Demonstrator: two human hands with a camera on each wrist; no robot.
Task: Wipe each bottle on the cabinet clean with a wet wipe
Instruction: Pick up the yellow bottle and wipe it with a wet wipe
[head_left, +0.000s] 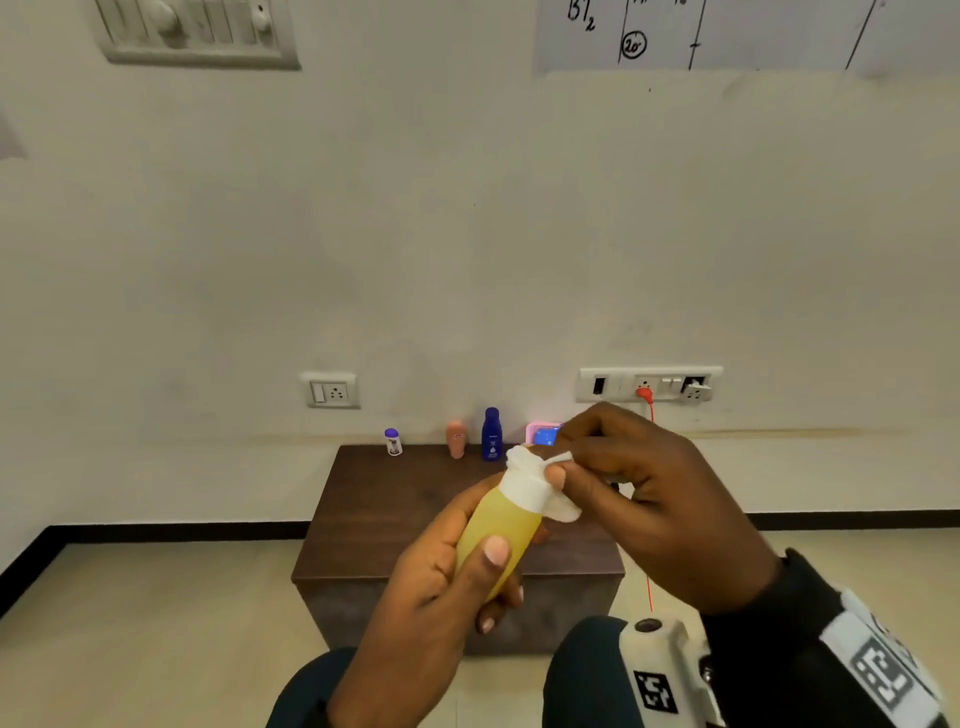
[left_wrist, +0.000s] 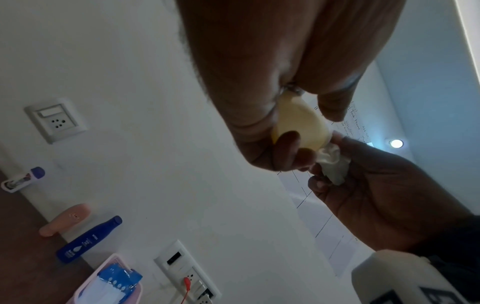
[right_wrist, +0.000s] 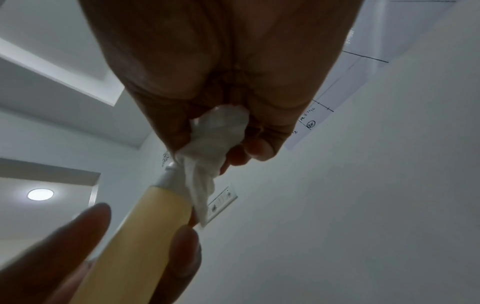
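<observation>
Here left hand (head_left: 441, 577) grip wraps yellow bottle (head_left: 496, 540); right hand (head_left: 639, 488) grip pinches wet wipe (head_left: 527, 480), cap hidden.

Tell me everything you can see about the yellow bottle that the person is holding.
The yellow bottle has a smooth, slightly translucent pale yellow body that looks like plastic, and a white cap. It is held in the air above the brown cabinet, tilted with the cap pointing up and away. The left hand grips its body, thumb across the front. The right hand pinches a white wet wipe that wraps the cap. No label shows.
</observation>
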